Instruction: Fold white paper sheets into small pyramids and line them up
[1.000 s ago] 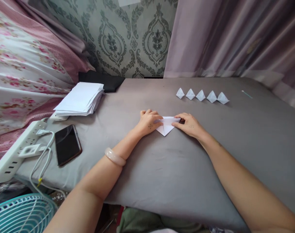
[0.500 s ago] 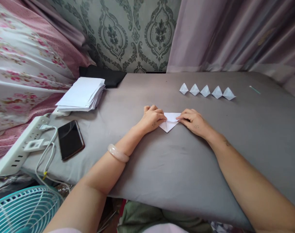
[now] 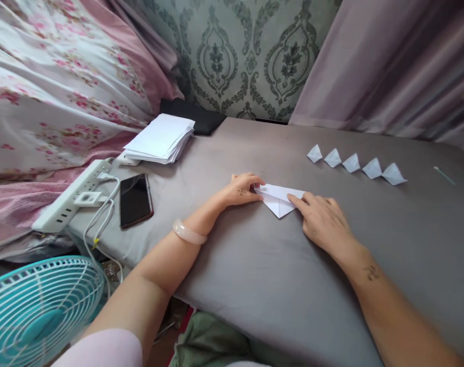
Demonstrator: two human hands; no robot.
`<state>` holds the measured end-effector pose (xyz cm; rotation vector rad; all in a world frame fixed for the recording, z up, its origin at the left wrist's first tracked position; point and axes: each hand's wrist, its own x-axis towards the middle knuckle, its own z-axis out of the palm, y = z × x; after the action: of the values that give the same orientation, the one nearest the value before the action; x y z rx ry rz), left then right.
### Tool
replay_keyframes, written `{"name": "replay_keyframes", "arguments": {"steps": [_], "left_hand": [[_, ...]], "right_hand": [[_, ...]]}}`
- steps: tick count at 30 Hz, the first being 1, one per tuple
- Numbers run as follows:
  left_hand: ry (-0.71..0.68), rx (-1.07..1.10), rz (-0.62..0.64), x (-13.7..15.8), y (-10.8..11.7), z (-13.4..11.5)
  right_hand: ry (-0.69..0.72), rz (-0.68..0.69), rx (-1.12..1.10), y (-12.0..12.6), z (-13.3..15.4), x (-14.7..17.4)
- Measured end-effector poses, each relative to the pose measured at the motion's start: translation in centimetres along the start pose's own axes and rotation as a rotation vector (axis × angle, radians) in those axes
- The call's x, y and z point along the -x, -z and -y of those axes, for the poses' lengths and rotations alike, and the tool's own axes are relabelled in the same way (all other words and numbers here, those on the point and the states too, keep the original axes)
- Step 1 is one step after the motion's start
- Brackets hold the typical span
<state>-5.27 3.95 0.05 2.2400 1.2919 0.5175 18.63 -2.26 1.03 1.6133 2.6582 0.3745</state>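
A white sheet of folded paper (image 3: pixel 279 208) lies on the grey cloth in front of me, its lower part a downward-pointing triangle with a centre crease. A flap lies folded across its top. My left hand (image 3: pixel 245 189) pinches the paper's left corner between thumb and fingers. At the right end, my right hand (image 3: pixel 325 219) presses the flap down with an outstretched index finger; its other fingers are bent and partly hidden. Beyond the right hand, several small folded paper pieces (image 3: pixel 351 163) stand in a slanting row.
At the back left is a stack of white paper (image 3: pixel 161 136) by a black item (image 3: pixel 207 121). A phone (image 3: pixel 136 201), a power strip (image 3: pixel 73 199) with cables and a teal fan (image 3: pixel 44 311) are at the left. A thin stick (image 3: pixel 444 176) lies far right.
My right hand has turned and slid outward along the fold, its index finger now pressing on the flap. The flap lies flatter and more paper shows. The camera view has shifted and tilted.
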Motion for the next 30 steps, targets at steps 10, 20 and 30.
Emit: {"name": "replay_keyframes", "arguments": {"steps": [10,20,30], "left_hand": [[-0.042,-0.072,-0.021,-0.1,0.0,0.4],[-0.337,-0.374,-0.059,0.1,-0.1,1.0],[-0.402,-0.576,0.039,0.4,0.4,0.0]], "right_hand": [[-0.009,0.024,0.018,0.2,0.2,-0.1],[-0.03,0.043,-0.004,0.0,0.1,-0.1],[-0.045,0.039,-0.024,0.1,0.1,0.1]]}}
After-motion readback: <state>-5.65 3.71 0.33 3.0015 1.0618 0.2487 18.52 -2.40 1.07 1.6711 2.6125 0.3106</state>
